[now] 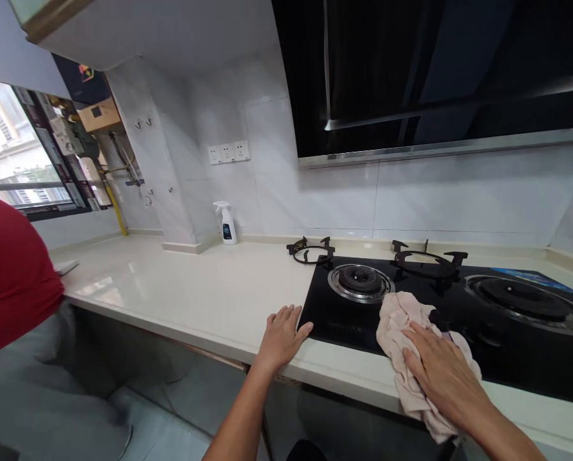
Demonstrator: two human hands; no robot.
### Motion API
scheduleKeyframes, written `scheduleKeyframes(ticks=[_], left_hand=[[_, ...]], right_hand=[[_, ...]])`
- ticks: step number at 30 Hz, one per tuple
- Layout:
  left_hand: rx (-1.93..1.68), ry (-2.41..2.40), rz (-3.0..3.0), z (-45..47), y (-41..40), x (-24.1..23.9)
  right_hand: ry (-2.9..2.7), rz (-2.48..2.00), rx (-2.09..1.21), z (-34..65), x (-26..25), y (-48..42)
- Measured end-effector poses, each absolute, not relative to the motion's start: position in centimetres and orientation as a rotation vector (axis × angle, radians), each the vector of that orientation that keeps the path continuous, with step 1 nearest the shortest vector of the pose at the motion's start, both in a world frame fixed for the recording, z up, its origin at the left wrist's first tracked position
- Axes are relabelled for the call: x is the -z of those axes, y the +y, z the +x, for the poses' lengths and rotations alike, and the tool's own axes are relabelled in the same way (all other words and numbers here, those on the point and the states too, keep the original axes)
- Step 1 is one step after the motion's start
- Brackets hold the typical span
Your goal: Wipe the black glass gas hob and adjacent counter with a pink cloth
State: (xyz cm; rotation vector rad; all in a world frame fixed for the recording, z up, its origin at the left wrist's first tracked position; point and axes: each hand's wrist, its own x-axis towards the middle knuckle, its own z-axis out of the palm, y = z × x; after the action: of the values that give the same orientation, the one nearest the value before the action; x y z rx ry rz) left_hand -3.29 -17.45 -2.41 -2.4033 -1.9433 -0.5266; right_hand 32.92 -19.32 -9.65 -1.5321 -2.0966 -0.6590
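Observation:
My left hand [282,336] lies flat on the pale countertop [209,288], fingers spread, by the left front corner of the black gas cooktop [346,328]. Under my right hand [447,378] is a crumpled pale pink cloth [396,320], held against the cooktop's front edge. Part of the cloth hangs over the counter's front. The left burner [362,282] is just beyond the cloth, and the right burner [526,299] lies farther right. One black pan support [311,251] sits on the counter behind the cooktop; another pan support [427,261] rests at its back edge.
A white spray bottle [226,224] stands against the tiled wall. Overhead at the right hangs a black range hood [430,77]. A person in a red top [15,275] is at the far left, beside the counter. Wall sockets [228,152] are above the bottle.

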Motion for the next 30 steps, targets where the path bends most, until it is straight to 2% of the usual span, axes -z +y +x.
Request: scheduleKeyframes(ticks=[8,13,20,26,30], left_hand=[[0.562,-1.881,-2.403,-3.4,-17.2,3.1],[0.648,-1.864,-2.396,-3.4,-17.1,3.7],[0.714,-1.838,-2.412,-3.6,-17.0,3.7],[0.701,-1.856,-2.441,-3.8,-17.0,3.2],[0.93,-1.939,-2.405,-4.3,-16.6,3.4]], right_hand=[[-2.197,-1.634,0.494,31.5,7.3,-17.1],[-2.197,-1.904,0.362,27.4,4.2,-14.9],[-2.125,-2.003,0.252,21.4,2.2,-13.0],[-2.25,-1.848,0.114,14.1,1.7,-13.0],[-2.393,-1.64,-0.017,10.2,1.6,-13.1]])
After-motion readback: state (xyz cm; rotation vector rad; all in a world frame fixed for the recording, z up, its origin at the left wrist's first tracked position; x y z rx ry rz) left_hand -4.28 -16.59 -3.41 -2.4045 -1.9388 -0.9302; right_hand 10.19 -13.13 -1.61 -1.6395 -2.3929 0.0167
